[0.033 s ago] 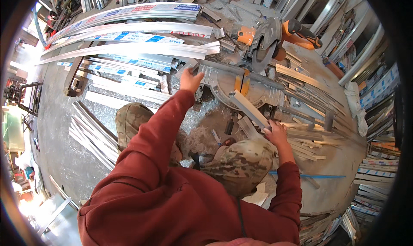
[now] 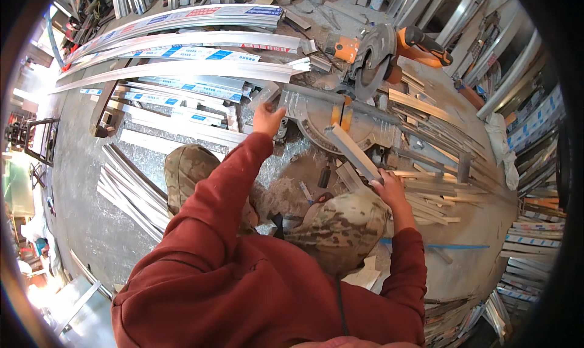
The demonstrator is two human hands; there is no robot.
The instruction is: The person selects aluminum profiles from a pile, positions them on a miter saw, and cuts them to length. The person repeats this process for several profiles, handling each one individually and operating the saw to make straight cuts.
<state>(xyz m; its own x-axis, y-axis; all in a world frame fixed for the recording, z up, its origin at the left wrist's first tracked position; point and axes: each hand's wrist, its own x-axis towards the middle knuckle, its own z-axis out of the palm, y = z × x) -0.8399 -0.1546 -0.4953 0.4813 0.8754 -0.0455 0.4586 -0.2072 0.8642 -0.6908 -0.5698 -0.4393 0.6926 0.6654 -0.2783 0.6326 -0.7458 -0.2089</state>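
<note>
My right hand [image 2: 390, 189] grips the near end of a short, pale metal bar [image 2: 354, 153]. The bar slants up and left, its far end over the round table of a miter saw [image 2: 316, 120]. At the saw's left end is my left hand [image 2: 267, 119], thumb and fingers apart, nothing seen between them. Just beyond its fingertips lies a short grey metal piece [image 2: 265, 96]. The saw's head with its dark round blade guard [image 2: 375, 56] is raised behind the table. An orange and black handle [image 2: 426, 47] sticks out to its right.
Long white metal profiles [image 2: 182, 71] with printed film lie at the left. Thin offcut strips [image 2: 435, 196] are piled to the right of the saw. Near my knees are a dark-handled tool [image 2: 324, 176] and a dust heap [image 2: 277, 193]. A blue strip [image 2: 450, 247] lies at the right.
My left hand has drawn back slightly from the short grey piece. My right hand and the bar hold nearly the same place.
</note>
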